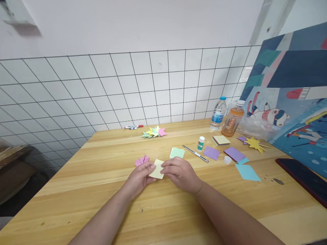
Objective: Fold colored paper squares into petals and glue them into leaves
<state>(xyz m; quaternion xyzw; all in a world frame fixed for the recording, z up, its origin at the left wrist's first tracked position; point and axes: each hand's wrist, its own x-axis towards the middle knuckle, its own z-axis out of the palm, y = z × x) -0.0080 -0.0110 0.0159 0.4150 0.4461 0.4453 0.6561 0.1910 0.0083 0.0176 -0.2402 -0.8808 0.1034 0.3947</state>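
A small pale yellow square of paper (157,169) is held above the table between both hands. My left hand (140,177) grips its left side, thumb on top and fingers beneath. The fingers of my right hand (180,173) close on its right edge. Just past my left hand lies a pink folded-paper piece with pointed tips (142,160). Beyond my right hand is a small pile of paper squares with a light green one (178,152) on top. A slim pen-like tool (195,153) lies to the right of that pile.
A glue stick (200,144) stands uncapped-looking near purple paper (211,153), with a white cap (227,160) nearby. Blue paper (247,172), a yellow paper star (254,144), a water bottle (218,113) and an orange drink bottle (233,119) are at right. Colourful folded paper (154,132) lies behind.
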